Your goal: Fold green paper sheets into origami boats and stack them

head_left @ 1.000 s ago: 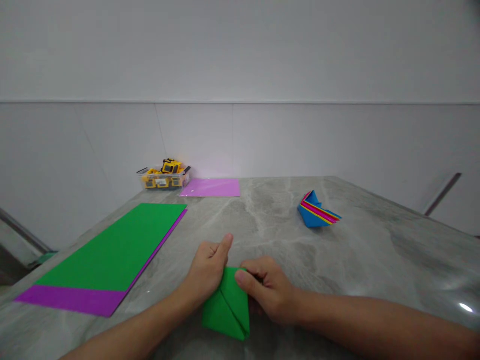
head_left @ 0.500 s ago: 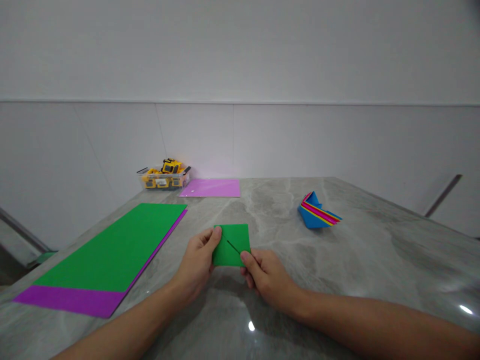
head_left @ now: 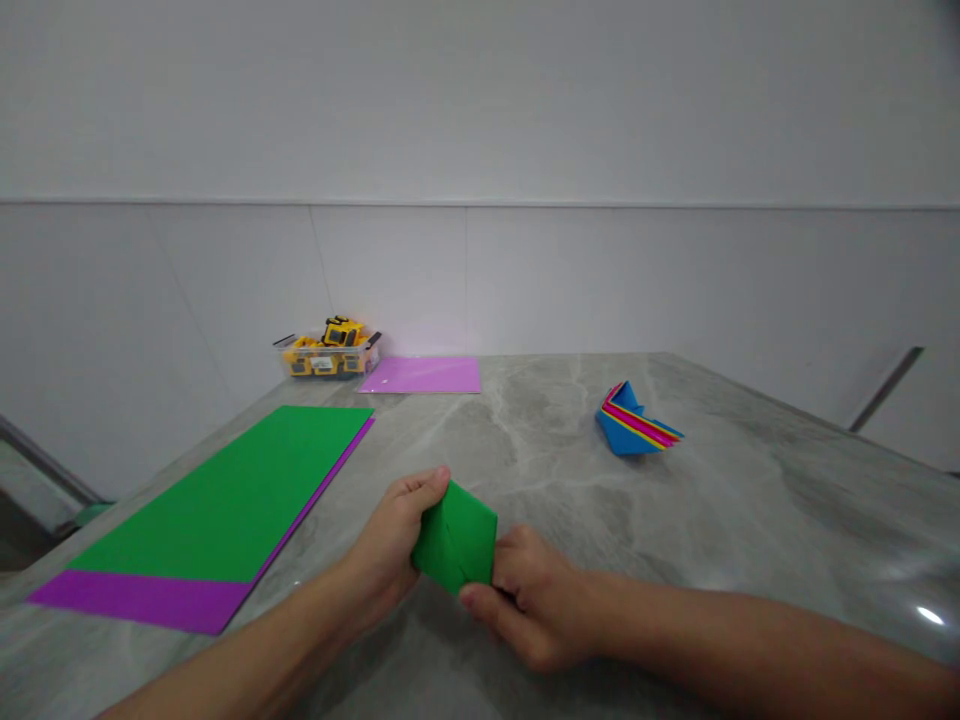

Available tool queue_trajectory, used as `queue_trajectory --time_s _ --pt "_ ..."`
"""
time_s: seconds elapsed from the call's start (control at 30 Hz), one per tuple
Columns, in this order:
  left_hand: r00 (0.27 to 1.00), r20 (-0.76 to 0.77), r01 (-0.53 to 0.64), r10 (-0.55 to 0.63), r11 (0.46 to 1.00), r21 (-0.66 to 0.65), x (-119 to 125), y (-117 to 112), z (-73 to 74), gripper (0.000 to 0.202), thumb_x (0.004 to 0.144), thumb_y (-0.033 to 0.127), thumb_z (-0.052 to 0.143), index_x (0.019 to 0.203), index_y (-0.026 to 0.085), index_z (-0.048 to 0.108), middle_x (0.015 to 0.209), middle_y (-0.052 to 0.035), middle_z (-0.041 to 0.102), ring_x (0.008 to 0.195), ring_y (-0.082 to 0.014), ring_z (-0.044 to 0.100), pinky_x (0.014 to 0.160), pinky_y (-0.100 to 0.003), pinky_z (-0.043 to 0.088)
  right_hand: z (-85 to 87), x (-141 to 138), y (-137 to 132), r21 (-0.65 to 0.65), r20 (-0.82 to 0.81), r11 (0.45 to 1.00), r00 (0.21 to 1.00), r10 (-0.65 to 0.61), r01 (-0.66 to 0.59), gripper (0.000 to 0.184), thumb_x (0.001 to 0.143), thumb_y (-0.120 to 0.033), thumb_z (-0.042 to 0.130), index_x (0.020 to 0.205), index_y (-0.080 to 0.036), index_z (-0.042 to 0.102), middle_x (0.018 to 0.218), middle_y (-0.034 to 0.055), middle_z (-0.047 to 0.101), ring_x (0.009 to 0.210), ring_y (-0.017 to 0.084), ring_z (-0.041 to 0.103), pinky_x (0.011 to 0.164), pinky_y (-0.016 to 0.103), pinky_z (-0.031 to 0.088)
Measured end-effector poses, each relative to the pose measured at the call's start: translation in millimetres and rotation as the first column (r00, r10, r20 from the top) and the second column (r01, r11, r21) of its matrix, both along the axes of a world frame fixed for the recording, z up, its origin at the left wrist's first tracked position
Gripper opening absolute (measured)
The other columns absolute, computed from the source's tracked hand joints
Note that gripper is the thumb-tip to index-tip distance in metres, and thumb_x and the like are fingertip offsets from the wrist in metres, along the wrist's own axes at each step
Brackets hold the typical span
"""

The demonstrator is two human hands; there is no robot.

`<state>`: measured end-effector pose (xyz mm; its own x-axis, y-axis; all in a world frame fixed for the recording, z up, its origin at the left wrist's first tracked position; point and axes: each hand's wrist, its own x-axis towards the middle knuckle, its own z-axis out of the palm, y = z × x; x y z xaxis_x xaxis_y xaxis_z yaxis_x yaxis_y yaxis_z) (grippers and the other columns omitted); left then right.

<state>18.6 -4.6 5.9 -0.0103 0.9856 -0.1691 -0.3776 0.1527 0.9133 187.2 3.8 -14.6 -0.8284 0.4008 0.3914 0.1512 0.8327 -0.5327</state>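
Green folded paper (head_left: 455,540) is being held over the grey marble table (head_left: 750,500), low in the frame and a little left of centre, between both hands. It is showing as a small, many-sided packet, tilting so that its lowest corner is pointing down; whether that corner is touching the tabletop I cannot tell. The left hand (head_left: 390,545) is pinching the packet's left edge, with the thumb lying along the top and the fingers curling underneath. The right hand (head_left: 534,600) is gripping the lower right corner of the green folded paper, fingers closing around it and knuckles facing the camera. Both forearms are coming in from the bottom edge of the frame.

At the left of the frame a large green sheet (head_left: 232,495) is lying flat on a purple sheet (head_left: 142,598), which is showing as a strip along the near and right edges. Farther up, by the wall, a pink sheet (head_left: 424,375) is lying just beside a clear box of yellow toy vehicles (head_left: 330,357). Right of centre, well apart from the hands, a blue folded shape (head_left: 634,425) with coloured layers tucked inside is sitting on the table.
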Motion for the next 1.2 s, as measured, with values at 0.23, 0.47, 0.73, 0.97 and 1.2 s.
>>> queue_trajectory --time_s 0.23,0.47,0.73,0.97,1.2 --pt "0.997 0.014 0.079 -0.081 0.987 0.137 -4.7 5.9 -3.2 0.036 0.068 0.044 0.081 0.079 0.012 0.067 0.066 -0.0013 0.065 0.055 -0.0119 0.057 0.053 -0.022 0.048 -13.7 -1.4 14.3 -0.509 -0.093 0.824 0.936 -0.340 0.249 0.052 0.090 -0.059 0.038 0.059 -0.019 0.048 0.045 -0.0021 0.045 0.038 0.009 0.040 0.039 0.021 0.029" --pt "0.963 -0.141 0.254 -0.228 0.945 0.206 -8.8 6.7 -9.0 0.030 0.077 0.035 0.075 0.093 0.010 0.069 0.086 -0.0104 0.070 0.071 -0.0204 0.066 0.071 -0.035 0.054 -18.8 -2.5 21.0 -0.687 -0.074 0.701 0.942 -0.327 0.189 0.060 0.082 -0.072 0.044 0.066 -0.015 0.055 0.047 -0.0023 0.049 0.037 0.007 0.040 0.037 0.019 0.030" --pt "0.976 -0.216 0.036 0.000 0.986 0.163 -6.9 9.0 -11.0 0.045 0.072 0.057 0.071 0.067 0.013 0.061 0.057 0.0014 0.055 0.049 -0.0105 0.047 0.047 -0.021 0.037 -8.7 -2.0 15.5 -0.460 0.070 0.854 0.969 -0.238 0.243 0.048 0.093 -0.047 0.040 0.056 -0.017 0.049 0.046 -0.0022 0.045 0.041 0.007 0.041 0.041 0.019 0.030" --pt "0.991 -0.131 -0.036 0.032 0.999 -0.030 0.3 0.6 -9.7 0.053 0.053 0.062 0.078 0.057 0.019 0.048 0.047 0.0069 0.041 0.043 -0.0090 0.036 0.041 -0.021 0.030 -0.9 -0.7 0.3 -0.043 0.159 0.998 0.987 -0.035 0.043 0.036 0.091 -0.031 0.040 0.059 -0.018 0.048 0.050 -0.0034 0.041 0.044 0.008 0.035 0.046 0.023 0.028" --pt "0.926 -0.322 -0.177 0.198 0.980 0.095 17.6 -1.8 -23.0 0.050 0.063 0.062 0.069 0.049 0.020 0.045 0.044 0.0060 0.037 0.042 -0.0103 0.033 0.042 -0.025 0.026 -1.2 -7.6 -8.1 0.310 0.215 0.943 0.975 0.058 -0.124 0.037 0.092 -0.026 0.039 0.062 -0.018 0.058 0.049 -0.0006 0.052 0.043 0.012 0.039 0.045 0.027 0.031"
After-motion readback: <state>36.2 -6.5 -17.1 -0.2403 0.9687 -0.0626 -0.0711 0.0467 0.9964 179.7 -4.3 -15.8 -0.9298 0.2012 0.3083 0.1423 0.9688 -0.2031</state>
